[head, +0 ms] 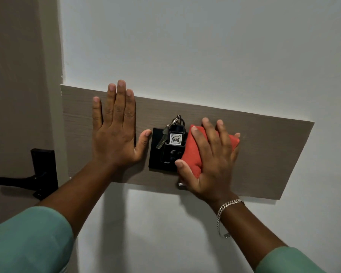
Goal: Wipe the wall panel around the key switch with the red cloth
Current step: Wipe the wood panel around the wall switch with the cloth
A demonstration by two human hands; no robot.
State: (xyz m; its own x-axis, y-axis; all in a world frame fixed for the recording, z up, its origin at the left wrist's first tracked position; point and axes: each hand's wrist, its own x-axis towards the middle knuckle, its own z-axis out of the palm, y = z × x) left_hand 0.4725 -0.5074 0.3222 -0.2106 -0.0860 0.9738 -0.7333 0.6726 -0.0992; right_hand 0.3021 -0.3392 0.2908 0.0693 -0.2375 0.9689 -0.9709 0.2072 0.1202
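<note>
Mid-wipe: your right hand (211,160) was clamped on the folded red cloth (193,152), pressed to the panel (264,154) at centre frame, touching the key switch (159,154). Left hand (114,133) lay flat, fingers apart, bracing. Next: probably skirt the hanging keys (162,138).

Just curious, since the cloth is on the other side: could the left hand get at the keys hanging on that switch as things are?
Probably yes. The left hand lies flat on the wall panel, empty, its thumb beside the key switch. Nothing lies between it and the keys.
</note>
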